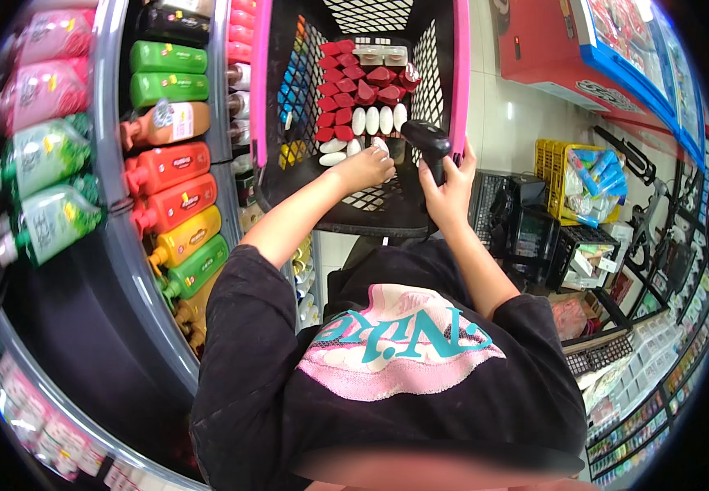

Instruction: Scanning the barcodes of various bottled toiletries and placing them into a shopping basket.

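My right hand (452,190) grips the handle of a black handheld barcode scanner (426,138), its head pointing left over the basket's right side. My left hand (366,170) reaches into the black shopping basket (373,226) with pink side rails. Its fingers curl down beside a white-topped item (380,145); whether they hold it is hidden. Rows of red-capped items (342,85) stand in the basket. Several white oval-topped items (373,120) stand close in front of them, and others lie by my left hand. A clear-topped pack (384,55) sits at the basket's far end.
On the left, shelves hold pump bottles (173,166) and large pouches or jugs (53,153). A red chest freezer (550,67) stands at upper right. Below it are a yellow crate (550,178) with packets and a black crate (584,258). Pale floor tiles (489,116) show beside the basket.
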### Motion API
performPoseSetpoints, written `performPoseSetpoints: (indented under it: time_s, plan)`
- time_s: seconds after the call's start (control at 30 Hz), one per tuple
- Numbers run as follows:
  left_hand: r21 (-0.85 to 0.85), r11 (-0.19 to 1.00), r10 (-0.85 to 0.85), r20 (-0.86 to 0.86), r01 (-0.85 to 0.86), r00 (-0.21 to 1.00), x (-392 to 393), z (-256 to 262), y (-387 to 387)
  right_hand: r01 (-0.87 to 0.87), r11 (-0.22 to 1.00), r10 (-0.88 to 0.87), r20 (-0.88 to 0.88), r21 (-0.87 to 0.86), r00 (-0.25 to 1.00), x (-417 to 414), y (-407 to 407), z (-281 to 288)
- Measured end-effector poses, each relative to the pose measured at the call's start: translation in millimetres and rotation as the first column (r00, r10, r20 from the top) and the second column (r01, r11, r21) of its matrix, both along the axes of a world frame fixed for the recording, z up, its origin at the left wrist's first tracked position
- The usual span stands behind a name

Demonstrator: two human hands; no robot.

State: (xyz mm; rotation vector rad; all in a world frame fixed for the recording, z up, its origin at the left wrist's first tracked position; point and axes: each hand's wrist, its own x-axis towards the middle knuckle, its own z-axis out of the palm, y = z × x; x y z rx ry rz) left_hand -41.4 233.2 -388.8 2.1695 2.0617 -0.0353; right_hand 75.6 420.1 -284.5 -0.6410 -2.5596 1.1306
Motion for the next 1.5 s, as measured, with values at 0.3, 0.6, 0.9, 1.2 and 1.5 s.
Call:
performPoseSetpoints:
  time_s: [0.3,0.6,0.9,1.2,1.5]
  plan:
    - [-0.142,0.988,-0.062,0.040,0.067,0.997,-3.0,-113.8,7.0,-0.026,0.999,0.030,0.105,-0.040,0.994,-6.0,1.9,12.7]
    - [-0.456,0.888,0.053,-0.024,-0.058,0.998,-4.3,-130.7,8.4,-0.062,0.995,0.073,0.135,-0.080,0.988,-7.0,4.7,12.8]
    - [-0.336,0.917,0.235,0.012,-0.217,0.972,-4.7,-97.4,6.2,-0.070,0.993,0.078,0.087,-0.095,0.993,-2.6,4.1,6.8]
    - [-0.115,0.682,0.681,0.462,-0.722,0.569,-30.1,102.3,-44.6,-0.048,0.997,0.049,0.023,-0.061,0.999,2.0,1.3,-1.8]
    - [0.388,0.195,0.822,0.437,-0.901,0.366,71.9,364.8,-170.1,-0.043,0.998,0.040,-0.069,-0.037,0.997,6.0,8.6,-32.0]
